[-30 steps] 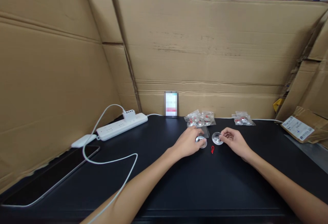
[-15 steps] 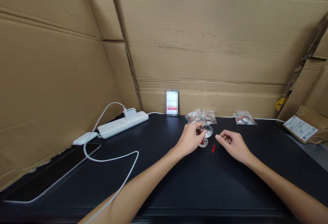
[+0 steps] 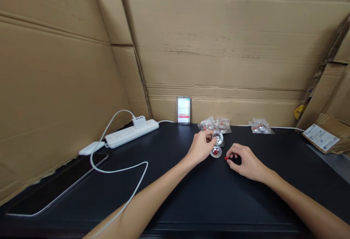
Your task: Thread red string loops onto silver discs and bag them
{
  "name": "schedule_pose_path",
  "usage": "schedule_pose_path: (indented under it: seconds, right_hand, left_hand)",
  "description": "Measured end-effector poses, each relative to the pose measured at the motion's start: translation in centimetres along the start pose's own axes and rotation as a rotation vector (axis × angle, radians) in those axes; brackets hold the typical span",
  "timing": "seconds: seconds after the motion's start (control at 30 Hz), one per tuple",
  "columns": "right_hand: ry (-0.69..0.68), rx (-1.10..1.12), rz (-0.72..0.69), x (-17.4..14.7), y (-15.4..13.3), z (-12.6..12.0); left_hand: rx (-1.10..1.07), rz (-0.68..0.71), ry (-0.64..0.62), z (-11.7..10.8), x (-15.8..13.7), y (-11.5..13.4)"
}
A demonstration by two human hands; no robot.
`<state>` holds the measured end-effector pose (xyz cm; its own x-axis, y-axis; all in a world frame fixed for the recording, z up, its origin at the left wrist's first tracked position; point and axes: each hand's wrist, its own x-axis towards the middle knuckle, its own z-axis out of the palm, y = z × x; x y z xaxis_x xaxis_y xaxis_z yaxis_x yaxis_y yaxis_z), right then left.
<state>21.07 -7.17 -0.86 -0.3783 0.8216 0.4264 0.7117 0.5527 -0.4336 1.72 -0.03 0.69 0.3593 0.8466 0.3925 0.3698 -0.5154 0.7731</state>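
Observation:
My left hand (image 3: 202,145) is closed, its thumb and fingers pinching a shiny round silver disc (image 3: 218,138) with a raised middle, tilted up off the table. Just below that lies a second round silver disc (image 3: 216,152), with something red at its centre. To the right, my right hand (image 3: 243,161) has thumb and forefinger closed on a small red cord loop (image 3: 225,158), whose end sticks out at the fingertips. Part of the held disc is hidden behind my left fingers.
Clear plastic packets (image 3: 214,124) with silver and red pieces lie behind my left hand, and another packet (image 3: 261,126) sits farther right. A phone (image 3: 183,110) leans on the cardboard wall (image 3: 218,49). A power strip (image 3: 131,134), white cable (image 3: 120,171) and tablet (image 3: 57,186) are at left.
My right hand has moved left and down, and its fingertips have taken hold of the red cord loop. My left hand has turned the silver disc and shifted slightly left.

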Motion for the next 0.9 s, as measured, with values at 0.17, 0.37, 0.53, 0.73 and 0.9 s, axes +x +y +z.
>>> schedule_pose_path:
  seconds: [0.17, 0.37, 0.53, 0.73, 0.9]
  right_hand:
    - [-0.029, 0.005, -0.034, -0.2, -0.1, 0.0]
    - [0.086, 0.113, 0.024, -0.1, -0.2, -0.3]
    - [0.271, 0.081, 0.011, 0.1, -0.2, -0.4]
    - [0.293, 0.032, -0.029, 0.0, 0.4, -0.2]
    - [0.317, -0.01, -0.015, 0.0, 0.0, -0.5]
  left_hand:
    - [-0.002, -0.008, -0.008, 0.0, -0.1, 0.3]
    - [-0.055, 0.021, -0.068, 0.2, -0.5, 0.9]
    - [-0.102, 0.028, -0.168, 0.8, -1.0, 1.1]
    - [-0.224, 0.033, -0.237, 1.6, -1.5, 1.4]
    - [-0.289, 0.003, -0.275, 1.9, -1.7, 1.6]
